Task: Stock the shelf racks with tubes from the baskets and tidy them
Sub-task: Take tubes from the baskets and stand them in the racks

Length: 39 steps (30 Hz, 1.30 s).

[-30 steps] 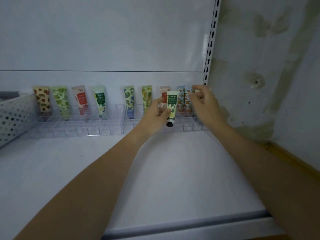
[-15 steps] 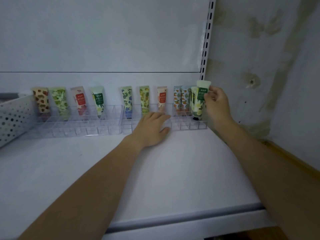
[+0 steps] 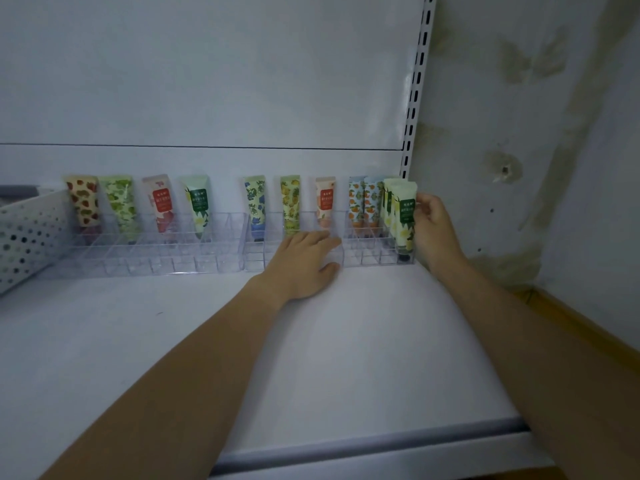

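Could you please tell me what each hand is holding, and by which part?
The right hand pinches the green-label tube by its upper body; the left hand holds nothing.

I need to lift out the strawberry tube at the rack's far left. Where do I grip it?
Probably the wide flat top of the strawberry tube, coming from above and in front: its cap end sits down in the clear rack, the basket crowds its left and the green tube its right.

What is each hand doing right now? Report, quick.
Left hand: open, fingers flat against the front of the clear rack.
Right hand: holding the green-label tube at the rack's right end.
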Each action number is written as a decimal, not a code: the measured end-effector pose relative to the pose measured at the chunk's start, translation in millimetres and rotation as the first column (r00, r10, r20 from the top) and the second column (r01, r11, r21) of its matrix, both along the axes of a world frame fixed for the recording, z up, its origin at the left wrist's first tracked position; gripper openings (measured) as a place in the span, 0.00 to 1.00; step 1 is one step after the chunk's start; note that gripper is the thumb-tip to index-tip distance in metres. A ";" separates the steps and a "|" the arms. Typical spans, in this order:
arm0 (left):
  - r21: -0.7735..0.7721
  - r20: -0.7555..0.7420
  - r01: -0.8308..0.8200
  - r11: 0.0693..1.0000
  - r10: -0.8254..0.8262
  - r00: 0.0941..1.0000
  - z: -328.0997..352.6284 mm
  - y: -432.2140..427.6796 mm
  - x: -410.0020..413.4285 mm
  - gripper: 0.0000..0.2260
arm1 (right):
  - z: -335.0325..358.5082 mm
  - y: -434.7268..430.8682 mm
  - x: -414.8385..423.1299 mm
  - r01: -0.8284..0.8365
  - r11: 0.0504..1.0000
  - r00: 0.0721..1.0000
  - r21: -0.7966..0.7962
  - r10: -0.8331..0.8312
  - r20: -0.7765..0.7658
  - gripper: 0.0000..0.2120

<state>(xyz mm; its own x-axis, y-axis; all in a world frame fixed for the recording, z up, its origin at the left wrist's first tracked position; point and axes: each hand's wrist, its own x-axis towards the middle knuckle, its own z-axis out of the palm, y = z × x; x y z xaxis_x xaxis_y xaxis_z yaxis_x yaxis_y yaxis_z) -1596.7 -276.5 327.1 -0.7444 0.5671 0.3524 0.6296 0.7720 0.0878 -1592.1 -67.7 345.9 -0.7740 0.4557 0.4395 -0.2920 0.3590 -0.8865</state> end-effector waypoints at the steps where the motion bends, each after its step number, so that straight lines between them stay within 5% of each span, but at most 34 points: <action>1: 0.005 -0.005 0.000 1.000 0.000 1.000 0.4 0.1 0.6 0.22 | 0.2 0.9 -0.1 0.025 1.000 1.000 0.009 -0.025 0.007 0.14; 4: 0.035 -0.023 -0.001 0.999 0.002 1.000 2.8 2.4 4.2 0.21 | 2.6 0.6 7.6 0.190 0.977 0.982 0.099 -0.187 -0.037 0.17; 7: 0.070 -0.118 -0.016 0.997 0.025 0.993 13.2 6.7 5.7 0.19 | 14.2 -10.8 22.0 0.386 0.874 0.912 0.296 -0.312 -0.266 0.18; 12: 0.083 -0.260 -0.059 0.995 0.079 0.962 63.5 -21.5 1.1 0.16 | 38.0 -70.0 28.4 0.298 0.766 0.907 0.569 -0.041 -0.419 0.19; 20: -0.050 -0.261 -0.306 0.951 0.283 0.923 146.8 -211.4 -0.5 0.17 | 64.9 -243.1 9.0 -0.001 0.614 0.908 0.790 0.331 -0.256 0.17; 27: -0.123 -0.071 -0.476 0.871 0.470 0.880 149.0 -382.5 12.4 0.15 | 72.9 -391.5 -0.9 -0.306 0.490 0.821 0.816 0.570 -0.034 0.18; 34: -0.162 0.265 -0.296 0.941 0.330 0.906 136.7 -451.3 19.6 0.09 | 82.5 -450.1 -21.8 -0.537 0.437 0.797 0.722 0.543 0.265 0.15; 39: -0.191 0.390 -0.153 0.969 0.219 0.895 135.3 -443.0 10.2 0.12 | 96.0 -453.0 -26.3 -0.669 0.274 0.733 0.690 0.394 0.555 0.14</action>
